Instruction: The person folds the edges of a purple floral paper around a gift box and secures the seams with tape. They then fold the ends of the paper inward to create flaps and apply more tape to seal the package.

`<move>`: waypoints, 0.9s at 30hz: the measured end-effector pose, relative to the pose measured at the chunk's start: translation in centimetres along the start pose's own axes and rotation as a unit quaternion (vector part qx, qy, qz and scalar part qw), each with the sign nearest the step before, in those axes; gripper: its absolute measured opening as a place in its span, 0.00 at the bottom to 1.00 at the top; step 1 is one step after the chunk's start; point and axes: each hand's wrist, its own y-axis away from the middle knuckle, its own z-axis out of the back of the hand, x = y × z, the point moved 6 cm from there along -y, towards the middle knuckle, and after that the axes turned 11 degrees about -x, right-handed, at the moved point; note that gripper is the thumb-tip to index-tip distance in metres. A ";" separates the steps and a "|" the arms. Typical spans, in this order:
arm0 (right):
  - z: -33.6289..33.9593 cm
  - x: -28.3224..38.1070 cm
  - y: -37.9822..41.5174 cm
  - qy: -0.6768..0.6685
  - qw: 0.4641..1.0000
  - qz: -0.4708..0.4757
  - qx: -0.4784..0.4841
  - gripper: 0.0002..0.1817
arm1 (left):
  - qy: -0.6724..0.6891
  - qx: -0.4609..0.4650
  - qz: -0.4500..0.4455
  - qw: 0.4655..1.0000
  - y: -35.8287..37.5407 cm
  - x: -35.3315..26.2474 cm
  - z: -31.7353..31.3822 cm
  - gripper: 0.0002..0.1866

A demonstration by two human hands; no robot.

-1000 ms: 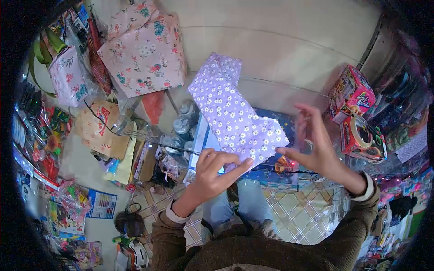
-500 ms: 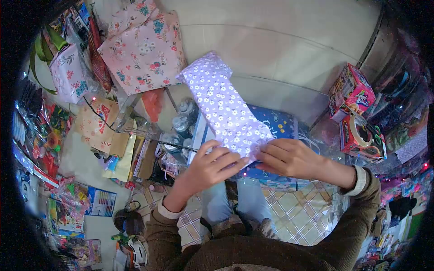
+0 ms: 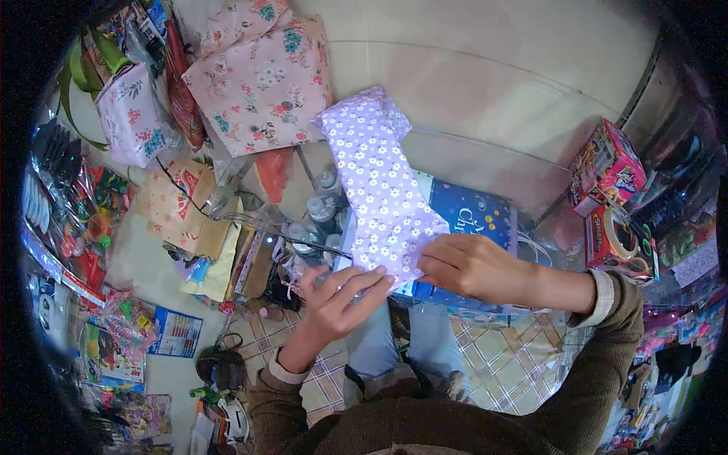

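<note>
A parcel in lilac wrapping paper with white daisies point(image 3: 379, 182) lies slantwise before me, its far end bulging sideways and its near end narrowing between my hands. My left hand point(image 3: 334, 303) is at the near left corner, with fingers slightly apart and the tips on the paper's edge; its grip underneath is hidden. At the near right edge, my right hand point(image 3: 474, 269) pinches the paper with bent fingers. Beneath the parcel is a dark blue printed box or bag point(image 3: 474, 220) with Christmas lettering.
Pink flowered parcels point(image 3: 262, 95) stand at the back left. Clear bottles point(image 3: 322, 208), a brown paper bag point(image 3: 178, 205) and a dark cable point(image 3: 250, 221) lie left of the parcel. On the right are a pink toy box point(image 3: 607, 167), a tape roll point(image 3: 620, 233) and green-handled scissors point(image 3: 647, 241).
The view has shifted slightly, moving most things rightward. My left hand has drawn back a little toward the left, apart from my right hand, and more of the parcel's near end shows.
</note>
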 end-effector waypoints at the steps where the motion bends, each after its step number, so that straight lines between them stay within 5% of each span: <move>1: 0.1 -0.2 0.0 -0.022 1.000 -0.016 0.003 0.12 | 0.009 -0.006 0.019 1.000 0.1 0.0 0.2 0.14; 11: 0.9 -1.5 0.0 -0.093 0.995 -0.041 -0.011 0.13 | 0.059 0.022 0.112 0.992 0.9 1.3 0.8 0.16; 20: 1.2 -1.6 0.6 0.014 0.998 -0.050 0.035 0.14 | 0.154 0.021 0.275 0.949 1.5 3.2 0.5 0.09; 23: 1.5 -2.5 0.8 -0.059 0.996 -0.070 -0.009 0.11 | 0.165 0.013 0.287 0.944 1.4 3.2 0.4 0.08; 27: 1.4 -4.0 0.7 -0.160 0.976 -0.138 0.044 0.10 | 0.166 0.018 0.315 0.934 1.2 3.2 0.2 0.09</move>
